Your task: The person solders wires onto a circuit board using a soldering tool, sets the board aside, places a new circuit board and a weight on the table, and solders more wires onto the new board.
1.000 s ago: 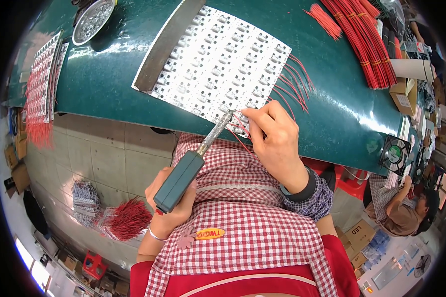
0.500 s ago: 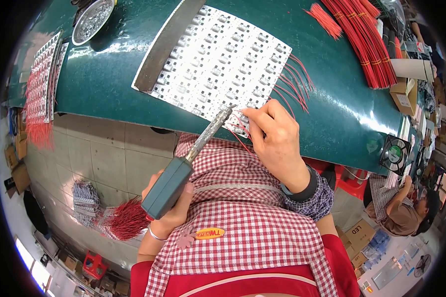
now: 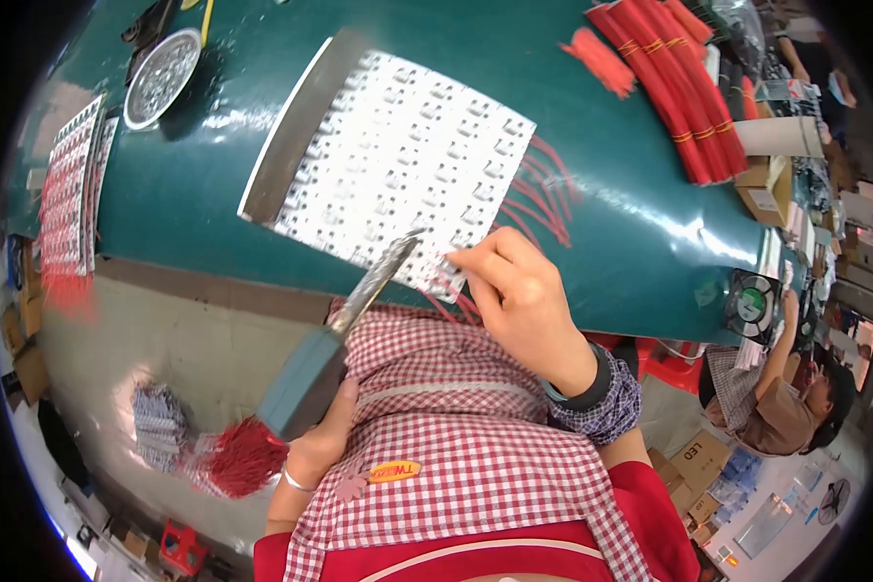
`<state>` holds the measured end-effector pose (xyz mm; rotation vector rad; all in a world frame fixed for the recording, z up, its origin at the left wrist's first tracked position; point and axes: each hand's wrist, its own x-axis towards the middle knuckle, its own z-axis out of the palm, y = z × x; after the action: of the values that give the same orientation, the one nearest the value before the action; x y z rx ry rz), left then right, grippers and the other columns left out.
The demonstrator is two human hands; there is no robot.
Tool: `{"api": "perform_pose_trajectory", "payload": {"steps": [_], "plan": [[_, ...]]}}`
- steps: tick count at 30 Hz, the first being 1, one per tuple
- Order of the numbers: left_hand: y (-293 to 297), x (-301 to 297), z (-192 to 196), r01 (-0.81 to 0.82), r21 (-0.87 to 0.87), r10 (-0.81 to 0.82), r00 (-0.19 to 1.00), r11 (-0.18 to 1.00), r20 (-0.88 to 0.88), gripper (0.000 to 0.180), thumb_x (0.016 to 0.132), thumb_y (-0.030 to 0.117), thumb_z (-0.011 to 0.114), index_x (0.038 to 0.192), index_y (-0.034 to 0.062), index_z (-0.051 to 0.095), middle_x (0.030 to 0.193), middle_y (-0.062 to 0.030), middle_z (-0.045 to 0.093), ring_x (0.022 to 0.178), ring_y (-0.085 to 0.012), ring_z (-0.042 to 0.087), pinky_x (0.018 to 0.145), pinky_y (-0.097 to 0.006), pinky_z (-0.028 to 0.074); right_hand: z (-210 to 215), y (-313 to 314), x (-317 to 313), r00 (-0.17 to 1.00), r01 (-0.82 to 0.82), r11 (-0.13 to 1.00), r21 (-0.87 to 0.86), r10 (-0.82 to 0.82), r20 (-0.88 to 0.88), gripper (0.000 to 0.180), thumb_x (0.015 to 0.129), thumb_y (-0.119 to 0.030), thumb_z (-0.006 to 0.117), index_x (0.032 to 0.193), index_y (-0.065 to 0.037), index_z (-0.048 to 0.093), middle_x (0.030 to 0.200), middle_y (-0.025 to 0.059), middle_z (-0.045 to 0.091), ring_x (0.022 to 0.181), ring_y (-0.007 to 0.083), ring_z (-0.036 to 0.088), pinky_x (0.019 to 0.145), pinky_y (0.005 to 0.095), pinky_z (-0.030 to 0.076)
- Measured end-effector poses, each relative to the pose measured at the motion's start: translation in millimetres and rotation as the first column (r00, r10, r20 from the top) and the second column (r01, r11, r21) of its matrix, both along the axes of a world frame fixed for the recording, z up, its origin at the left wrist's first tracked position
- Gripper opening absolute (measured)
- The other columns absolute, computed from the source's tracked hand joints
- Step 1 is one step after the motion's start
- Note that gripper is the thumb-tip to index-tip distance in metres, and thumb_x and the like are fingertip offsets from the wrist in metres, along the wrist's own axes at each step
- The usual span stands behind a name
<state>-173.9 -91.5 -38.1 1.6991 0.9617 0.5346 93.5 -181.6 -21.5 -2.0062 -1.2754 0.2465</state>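
My left hand (image 3: 328, 427) is closed around the dark teal body of a soldering iron (image 3: 306, 383). The iron's worn metal shaft slants up to the right, and its tip is over the near part of a white circuit board sheet (image 3: 354, 199). Rows of small components cover that sheet, and a dark grey bar (image 3: 296, 145) lies along its left edge. Close to the tip, my right hand (image 3: 524, 301) pinches a thin red wire at the sheet's near right corner; the wire is blurred. Several red wires (image 3: 543, 189) stick out from the sheet's right edge.
Bundled red wires (image 3: 674, 97) lie at the far right of the green table (image 3: 650, 262). A metal bowl (image 3: 163, 80) and wired board sheets (image 3: 71, 189) are on the left. A small fan (image 3: 753, 303) stands at right, near a seated person (image 3: 781, 398).
The whole view has shifted, so the sheet and table things appear further left and lower. The iron's tip is slightly further from my right fingertips. Both hands keep their holds.
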Motion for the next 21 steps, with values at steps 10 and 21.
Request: {"api": "perform_pose_trajectory", "payload": {"steps": [10, 21], "plan": [[17, 37, 10, -0.063, -0.507, 0.276, 0.892, 0.860, 0.358, 0.061, 0.079, -0.007, 0.066, 0.136, -0.0038, 0.046, 0.116, -0.0215, 0.062, 0.063, -0.0157, 0.058, 0.050, -0.026, 0.048, -22, 30, 183, 0.756, 0.263, 0.960, 0.096, -0.267, 0.598, 0.010, 0.082, -0.005, 0.069, 0.091, -0.003, 0.069, 0.093, 0.0095, 0.061, 0.092, 0.0297, 0.059, 0.078, 0.0403, 0.050], [16, 47, 17, -0.130, -0.553, 0.339, 0.894, 0.823, 0.293, 0.064, 0.078, -0.006, 0.069, 0.137, -0.0029, 0.046, 0.113, -0.0221, 0.064, 0.065, -0.0164, 0.060, 0.051, -0.027, 0.049, -62, 52, 242, 0.656, 0.334, 0.935, 0.121, -0.323, 0.683, 0.006, 0.080, -0.012, 0.071, 0.083, -0.007, 0.067, 0.087, 0.0064, 0.062, 0.087, 0.0284, 0.060, 0.073, 0.0406, 0.049]]}}
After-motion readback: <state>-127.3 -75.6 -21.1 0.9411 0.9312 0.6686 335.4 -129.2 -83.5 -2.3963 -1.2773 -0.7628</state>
